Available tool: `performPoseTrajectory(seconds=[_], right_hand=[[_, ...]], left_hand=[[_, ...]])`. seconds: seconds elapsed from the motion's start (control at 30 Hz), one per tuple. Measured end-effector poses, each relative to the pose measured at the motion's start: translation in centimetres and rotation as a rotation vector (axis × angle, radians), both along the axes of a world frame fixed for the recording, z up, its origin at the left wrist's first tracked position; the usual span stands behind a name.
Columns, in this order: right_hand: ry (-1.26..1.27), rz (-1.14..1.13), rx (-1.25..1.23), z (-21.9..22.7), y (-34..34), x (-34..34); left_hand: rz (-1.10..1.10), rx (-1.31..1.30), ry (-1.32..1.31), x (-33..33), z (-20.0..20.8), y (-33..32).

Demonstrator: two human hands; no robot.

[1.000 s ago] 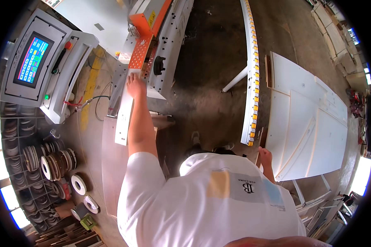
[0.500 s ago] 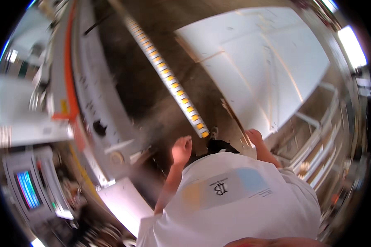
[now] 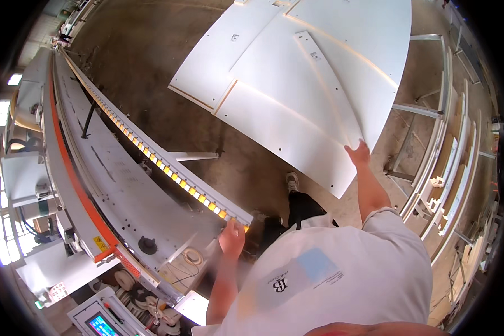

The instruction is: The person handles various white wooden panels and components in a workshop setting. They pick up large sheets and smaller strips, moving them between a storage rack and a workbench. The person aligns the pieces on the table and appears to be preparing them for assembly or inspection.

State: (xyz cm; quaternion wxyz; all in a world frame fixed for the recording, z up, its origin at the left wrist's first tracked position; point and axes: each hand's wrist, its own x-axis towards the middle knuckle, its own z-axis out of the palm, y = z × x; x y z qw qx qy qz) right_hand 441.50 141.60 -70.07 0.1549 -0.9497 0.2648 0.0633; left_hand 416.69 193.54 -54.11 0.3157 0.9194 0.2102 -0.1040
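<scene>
A big stack of white boards [image 3: 297, 84] lies flat on the far right side, low over the brown floor [image 3: 151, 50]. The top board is wide and has small holes along its edge. A thin white strip [image 3: 330, 78] lies on top of it.

On the left runs a long grey machine [image 3: 112, 179] with an orange stripe. A roller rail [image 3: 151, 151] with yellow wheels goes along its right side, from far to near.

On the far right stands a metal rack [image 3: 448, 162] with more white pieces in it.

Near the bottom left is a small screen [image 3: 101, 325] with bright colours.

The right hand [image 3: 358, 154] rests with its fingers spread on the near edge of the top board, touching it. The left hand [image 3: 232, 238] is at the near end of the roller rail. It is a bit blurry, so I cannot tell if it holds the rail or only touches it.
</scene>
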Motion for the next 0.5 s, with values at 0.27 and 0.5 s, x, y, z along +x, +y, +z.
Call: performPoseTrajectory(seconds=[0.27,0.5], right_hand=[[0.358,-0.118,-0.083,3.4,1.0,5.5],[-0.061,-0.127,0.117,3.3,2.6,2.3]], left_hand=[[0.081,0.107,0.053,0.4,0.2,-1.8],[0.036,0.191,0.124,0.6,0.4,-1.5]])
